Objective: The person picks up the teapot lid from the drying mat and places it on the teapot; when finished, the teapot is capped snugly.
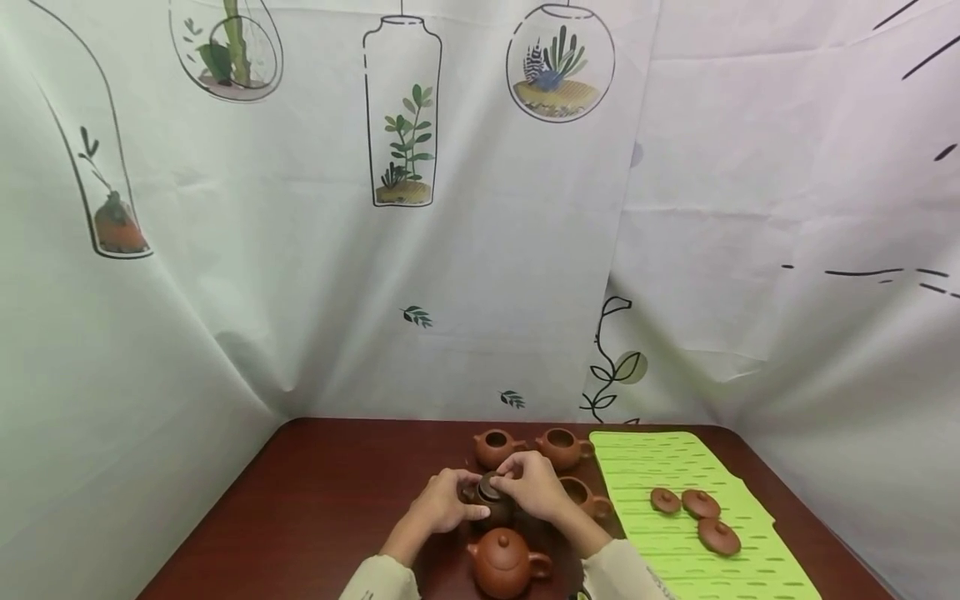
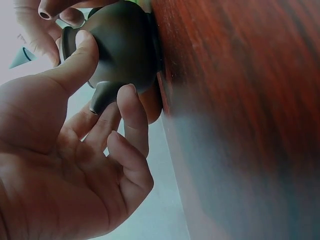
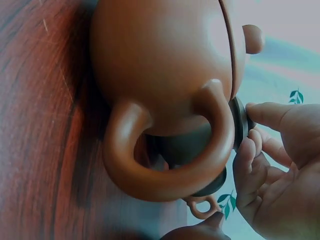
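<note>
- Patterned cloth (image 1: 487,267) fills the upper frame and both sides, probably hung to screen off my workspace.
- The table (image 1: 337,492) spans the bottom, its left part bare, with the pots bunched near centre, within easy reach.
- At lower right, the green mat (image 1: 630,500) seems to keep loose parts apart from the pots.
- My left hand (image 1: 444,502) curls thumb and fingers round the dark pot's spout side, likely steadying it.
- My right hand (image 1: 536,487) pinches the dark lid; I can't tell whether it's fully seated.
- A lidded red pot (image 1: 501,562) sits at bottom centre.
- The dark pot (image 1: 498,510) stands upright just above it.
- Three open pots (image 1: 561,457) stand above and right, handles rightward.
- Three red lids (image 1: 701,504) lie knob-up on the mat, perhaps for easy pinching.
- The dark lid (image 1: 487,487) is at the dark pot's mouth.
</note>
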A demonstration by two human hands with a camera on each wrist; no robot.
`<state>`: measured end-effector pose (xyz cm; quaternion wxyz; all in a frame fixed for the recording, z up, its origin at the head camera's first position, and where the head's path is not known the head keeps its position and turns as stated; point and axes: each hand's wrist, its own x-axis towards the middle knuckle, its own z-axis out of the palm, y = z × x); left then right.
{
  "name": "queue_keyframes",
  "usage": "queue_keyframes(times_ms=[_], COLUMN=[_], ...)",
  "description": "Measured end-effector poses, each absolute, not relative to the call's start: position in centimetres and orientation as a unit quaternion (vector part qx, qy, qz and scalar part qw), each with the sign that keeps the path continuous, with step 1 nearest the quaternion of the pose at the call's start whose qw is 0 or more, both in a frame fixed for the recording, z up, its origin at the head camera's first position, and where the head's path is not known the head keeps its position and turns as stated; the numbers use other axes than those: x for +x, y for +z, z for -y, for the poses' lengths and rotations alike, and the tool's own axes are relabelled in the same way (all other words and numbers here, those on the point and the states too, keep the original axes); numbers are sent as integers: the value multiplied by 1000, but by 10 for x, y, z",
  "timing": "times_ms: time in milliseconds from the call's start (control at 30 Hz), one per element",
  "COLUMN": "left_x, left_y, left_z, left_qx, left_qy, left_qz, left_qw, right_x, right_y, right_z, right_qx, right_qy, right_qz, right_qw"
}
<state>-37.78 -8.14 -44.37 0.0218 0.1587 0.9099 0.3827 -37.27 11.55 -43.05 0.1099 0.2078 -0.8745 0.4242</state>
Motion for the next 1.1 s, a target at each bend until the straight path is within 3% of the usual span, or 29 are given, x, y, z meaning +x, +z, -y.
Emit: queue_keyframes(times_ms=[1100], left_x=[-377], left_y=[-441], left_z=[80], left_qx=[145], left_qy=[374], left_qz=[-916], left_qw=[26], right_x=[-369], right_y=[-431], right_z=[-112], right_qx=[206], right_qy=[413], right_qz=[882], right_qw=[92])
